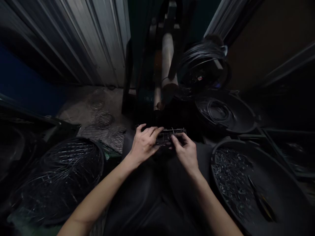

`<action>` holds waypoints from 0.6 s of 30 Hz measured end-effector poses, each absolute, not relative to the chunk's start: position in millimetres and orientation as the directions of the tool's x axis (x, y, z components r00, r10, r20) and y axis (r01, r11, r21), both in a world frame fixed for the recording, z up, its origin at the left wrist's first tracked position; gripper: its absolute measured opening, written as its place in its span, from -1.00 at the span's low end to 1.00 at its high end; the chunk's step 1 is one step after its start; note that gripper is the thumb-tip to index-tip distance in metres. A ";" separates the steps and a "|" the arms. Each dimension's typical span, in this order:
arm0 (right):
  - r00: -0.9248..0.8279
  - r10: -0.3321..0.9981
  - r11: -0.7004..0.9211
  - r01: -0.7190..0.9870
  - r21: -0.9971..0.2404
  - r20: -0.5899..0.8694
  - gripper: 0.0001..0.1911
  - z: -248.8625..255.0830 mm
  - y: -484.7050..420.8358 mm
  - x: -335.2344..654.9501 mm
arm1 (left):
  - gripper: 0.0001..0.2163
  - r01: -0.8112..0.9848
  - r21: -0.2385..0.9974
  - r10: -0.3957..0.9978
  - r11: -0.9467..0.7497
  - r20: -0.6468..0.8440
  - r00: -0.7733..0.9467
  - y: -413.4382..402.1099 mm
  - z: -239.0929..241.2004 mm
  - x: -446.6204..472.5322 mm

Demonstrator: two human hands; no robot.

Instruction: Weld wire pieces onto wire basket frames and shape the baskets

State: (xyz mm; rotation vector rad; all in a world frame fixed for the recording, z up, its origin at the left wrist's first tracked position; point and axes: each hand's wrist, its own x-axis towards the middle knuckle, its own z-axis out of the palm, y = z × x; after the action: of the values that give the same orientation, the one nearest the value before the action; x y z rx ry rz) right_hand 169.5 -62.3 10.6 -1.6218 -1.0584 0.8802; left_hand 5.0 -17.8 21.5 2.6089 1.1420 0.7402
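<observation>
A small wire frame [164,137] with thin crossing rods lies level in front of me, above my dark-clothed lap. My left hand [145,140] is closed on its left end, fingers laid over the top edge. At the right part of the frame, my right hand [185,149] pinches with thumb and forefinger at a short bent wire [172,130] that sticks up from it. The fingers partly cover the frame, and its underside is hidden. Dim light hides the finer details.
Left stands a round tub [102,157] full of wire pieces. Right, another tub [283,177] holds small metal bits and pliers [264,203]. Behind it sits a basin [243,114] with coiled wire [216,109]. A machine with a thick cylinder [168,52] rises ahead; loose wire [103,118] litters the floor.
</observation>
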 end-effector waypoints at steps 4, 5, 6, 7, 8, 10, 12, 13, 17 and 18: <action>0.392 0.913 -0.071 0.417 -0.906 0.110 -0.71 11.0 -54.0 154.6 | -0.52 0.630 0.390 0.741 -0.672 0.383 0.552 -4.4 24.1 -3.8; 0.396 0.907 -0.058 0.457 -0.887 0.144 -0.71 11.6 -51.7 152.0 | -0.51 0.627 0.401 0.744 -0.668 0.383 0.548 -1.2 24.4 -5.5; 0.397 0.902 -0.048 0.484 -0.874 0.171 -0.72 12.2 -49.0 150.1 | -0.51 0.623 0.412 0.746 -0.665 0.384 0.544 1.8 24.7 -7.1; 0.395 0.899 -0.040 0.500 -0.865 0.187 -0.71 12.6 -46.0 148.8 | -0.51 0.619 0.422 0.749 -0.663 0.387 0.538 4.7 24.8 -8.4; 0.393 0.898 -0.035 0.509 -0.860 0.196 -0.71 12.9 -42.9 148.1 | -0.51 0.615 0.430 0.751 -0.661 0.391 0.533 7.4 24.7 -9.6; 0.387 0.899 -0.025 0.516 -0.856 0.207 -0.71 12.6 -36.4 147.5 | -0.52 0.613 0.440 0.754 -0.656 0.402 0.518 12.6 23.9 -11.4; 0.379 0.899 -0.015 0.523 -0.852 0.217 -0.71 11.2 -30.2 147.0 | -0.52 0.615 0.447 0.759 -0.650 0.413 0.502 17.5 21.9 -12.8; 0.375 0.899 -0.009 0.529 -0.849 0.225 -0.72 10.0 -27.3 146.5 | -0.52 0.615 0.451 0.762 -0.647 0.418 0.494 19.8 20.5 -13.2; 0.381 0.893 -0.006 0.541 -0.841 0.238 -0.73 4.3 -18.0 143.3 | -0.50 0.610 0.468 0.768 -0.639 0.434 0.471 27.9 13.4 -14.0; 0.383 0.893 -0.007 0.538 -0.843 0.237 -0.73 3.1 -16.3 142.7 | -0.50 0.612 0.470 0.770 -0.636 0.434 0.467 29.7 11.9 -14.0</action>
State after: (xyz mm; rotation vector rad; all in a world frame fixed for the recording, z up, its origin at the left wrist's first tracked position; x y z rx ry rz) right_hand 142.7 -16.3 3.1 -1.6746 -1.2793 0.4594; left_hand -14.0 29.7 11.9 2.4691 1.1881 0.9221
